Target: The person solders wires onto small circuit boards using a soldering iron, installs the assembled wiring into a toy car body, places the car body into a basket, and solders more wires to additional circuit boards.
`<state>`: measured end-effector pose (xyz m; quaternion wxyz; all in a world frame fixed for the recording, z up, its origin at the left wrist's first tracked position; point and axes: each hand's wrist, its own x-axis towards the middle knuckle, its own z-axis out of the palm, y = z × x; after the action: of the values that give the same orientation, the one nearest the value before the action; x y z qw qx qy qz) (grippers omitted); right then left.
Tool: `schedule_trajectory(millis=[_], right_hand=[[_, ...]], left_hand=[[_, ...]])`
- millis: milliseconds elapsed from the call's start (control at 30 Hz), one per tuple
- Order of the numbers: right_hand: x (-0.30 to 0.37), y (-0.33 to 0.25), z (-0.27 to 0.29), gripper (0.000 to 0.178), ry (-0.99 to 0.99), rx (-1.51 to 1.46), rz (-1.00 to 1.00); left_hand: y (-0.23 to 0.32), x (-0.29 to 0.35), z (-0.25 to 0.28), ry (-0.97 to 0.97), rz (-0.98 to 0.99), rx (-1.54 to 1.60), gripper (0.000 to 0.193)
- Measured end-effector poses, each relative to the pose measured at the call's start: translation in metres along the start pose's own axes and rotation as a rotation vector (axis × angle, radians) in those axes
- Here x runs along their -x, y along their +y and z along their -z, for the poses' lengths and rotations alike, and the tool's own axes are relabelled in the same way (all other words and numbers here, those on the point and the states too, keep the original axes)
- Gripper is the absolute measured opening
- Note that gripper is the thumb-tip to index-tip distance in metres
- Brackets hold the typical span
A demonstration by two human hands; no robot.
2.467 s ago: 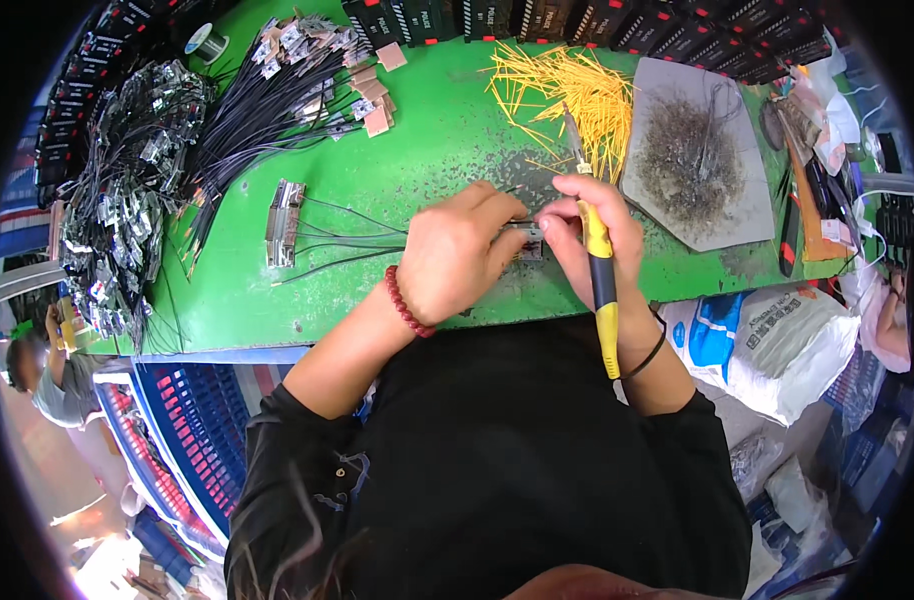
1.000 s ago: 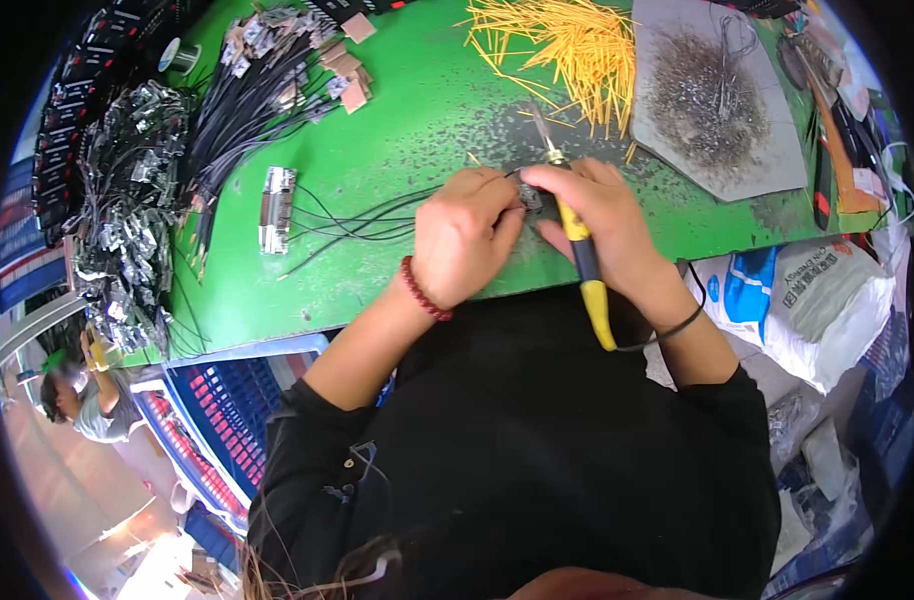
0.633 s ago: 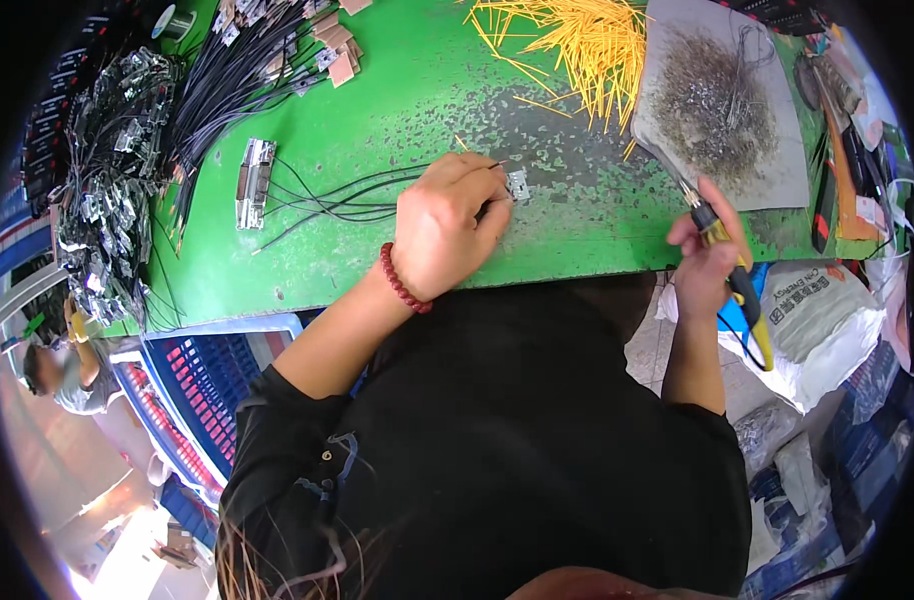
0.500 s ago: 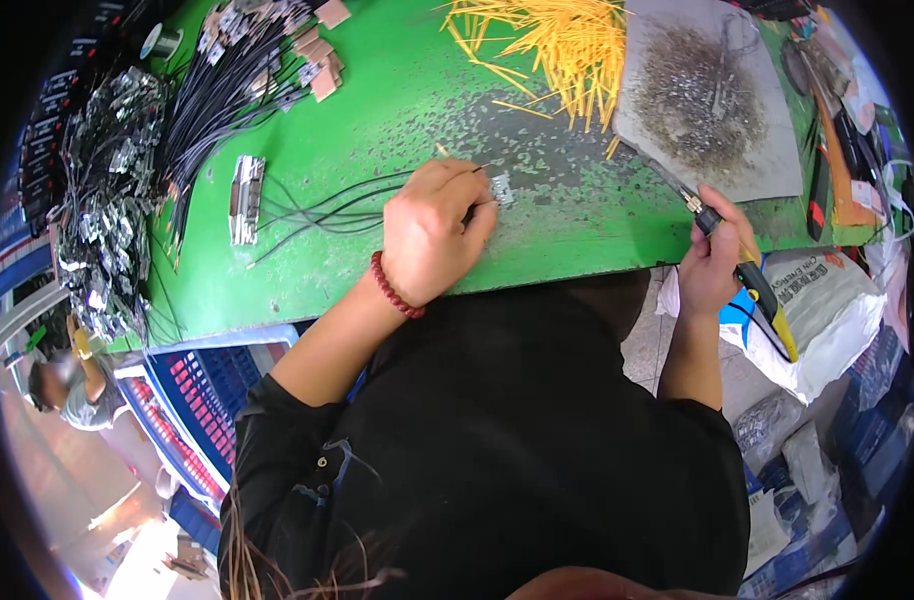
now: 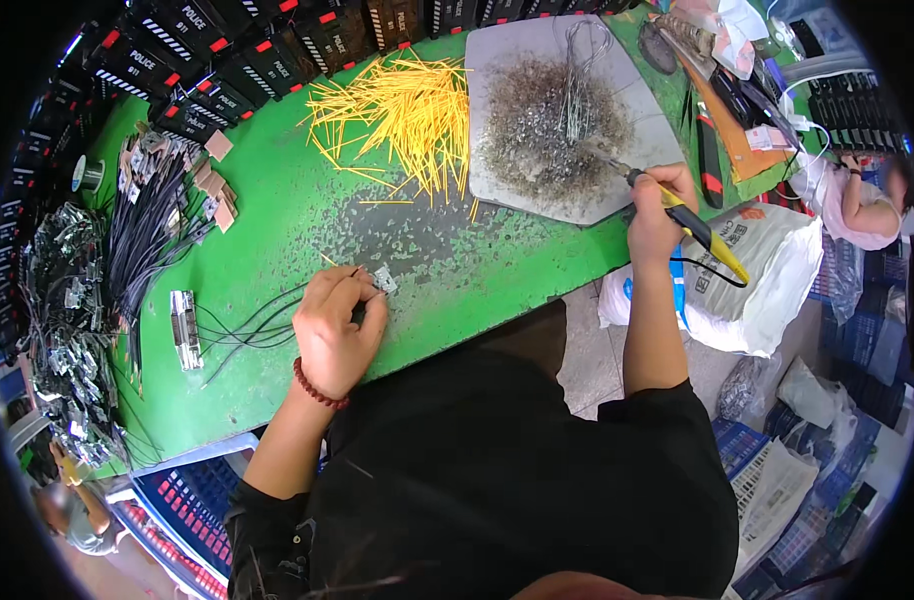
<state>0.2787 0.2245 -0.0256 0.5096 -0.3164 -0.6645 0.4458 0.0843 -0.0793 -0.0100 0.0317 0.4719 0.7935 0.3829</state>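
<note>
My left hand (image 5: 335, 325) rests on the green table, fingers pinched on thin black wires (image 5: 262, 322). Those wires run left to a silver-and-dark part (image 5: 186, 330) lying flat. A small whitish patch (image 5: 384, 280) shows just beyond my fingertips; the held wire ends are mostly hidden by my fingers. Closed around a yellow-and-black soldering iron (image 5: 715, 243), my right hand (image 5: 662, 210) is over the near right edge of a grey board (image 5: 617, 75). The iron's tip reaches the board's dark, speckled residue (image 5: 547, 130). A loose bundle of thin silvery wire (image 5: 580, 90) lies on this board.
Yellow thin tubes (image 5: 417, 120) are heaped left of the board. Black wires with brown tabs (image 5: 167, 200), metal parts (image 5: 77, 340) and a wire spool (image 5: 89, 173) lie at left. Black boxes (image 5: 337, 45) line the back. A red-and-black cutter (image 5: 710, 165) is at right. People are at both sides.
The view has swung right. My right hand has carried the soldering iron from beside the board's near edge onto its residue. My left hand keeps its pinch on the wires.
</note>
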Motion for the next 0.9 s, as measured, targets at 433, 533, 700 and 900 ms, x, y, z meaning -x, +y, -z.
schedule_trajectory(millis=[433, 533, 700, 900], right_hand=[[0.022, -0.017, -0.010, 0.008, 0.004, -0.159, -0.070], [0.052, -0.029, -0.029, 0.007, -0.153, -0.243, -0.103], [0.107, -0.050, -0.064, 0.018, -0.471, -0.361, -0.129], [0.122, -0.055, -0.082, 0.018, -0.573, -0.337, -0.138]], left_hand=[[-0.001, 0.000, 0.003, -0.004, -0.021, 0.027, 0.009], [-0.004, 0.002, 0.002, 0.008, -0.017, 0.023, 0.009], [-0.007, 0.004, 0.000, 0.035, -0.057, 0.002, 0.008], [-0.006, 0.004, -0.002, 0.084, -0.047, 0.001, 0.009]])
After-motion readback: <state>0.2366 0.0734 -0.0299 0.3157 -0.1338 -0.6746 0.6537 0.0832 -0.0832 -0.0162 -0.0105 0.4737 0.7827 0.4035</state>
